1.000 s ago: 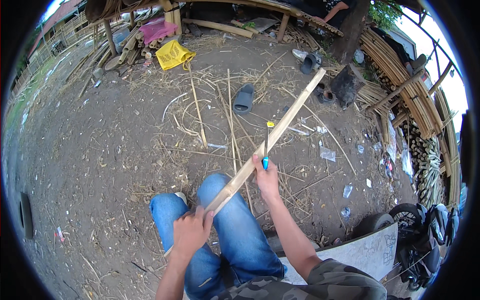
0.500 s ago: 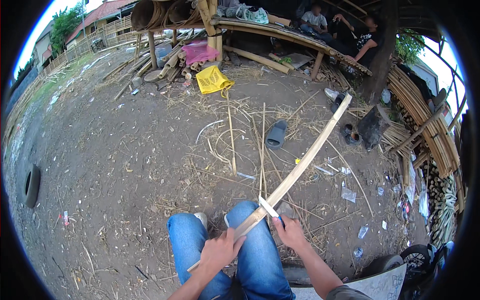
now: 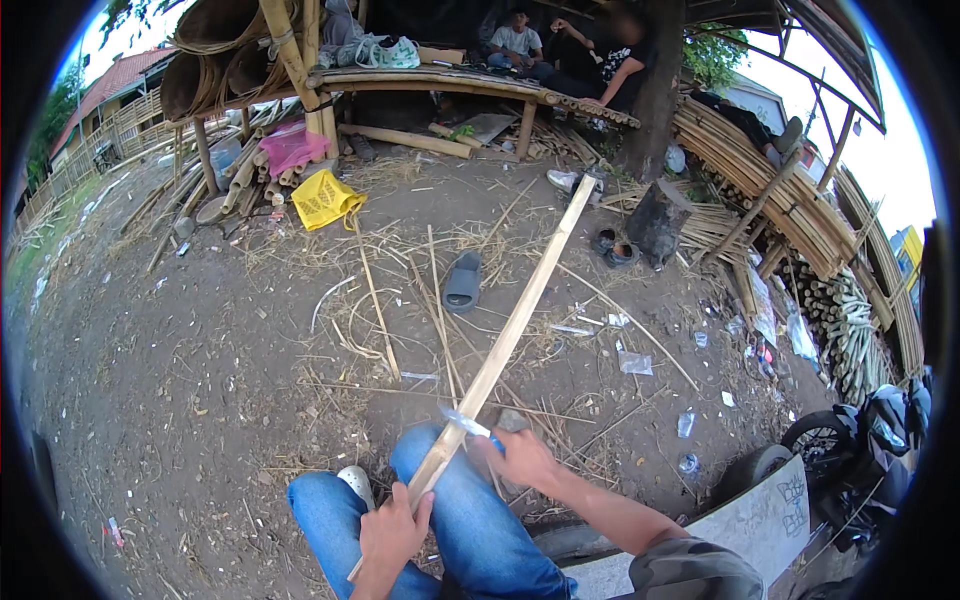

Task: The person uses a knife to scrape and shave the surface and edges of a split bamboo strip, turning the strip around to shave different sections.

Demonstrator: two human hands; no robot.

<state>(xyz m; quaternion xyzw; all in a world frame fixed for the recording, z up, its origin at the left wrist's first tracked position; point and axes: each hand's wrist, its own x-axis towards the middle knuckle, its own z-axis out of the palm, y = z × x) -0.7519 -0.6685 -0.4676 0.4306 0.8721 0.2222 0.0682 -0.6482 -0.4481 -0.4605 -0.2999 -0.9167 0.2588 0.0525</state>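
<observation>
Bamboo strip [image 3: 517,320]: slants across the right knee [image 3: 410,451].
Knife [image 3: 467,423]: blade crosses strip; use shallow angle, stroke away from left hand [image 3: 392,535].
Left hand: thumb and fingers pinch the strip; brace firmly, clear of blade.
Right hand [image 3: 525,459]: fingers curled; exact grip blurred, cannot tell.

On the pale board [image 3: 742,532] at the lower right there stand dark hand-drawn marks [image 3: 793,505], like graffiti, but no word or number can be read clearly.
</observation>
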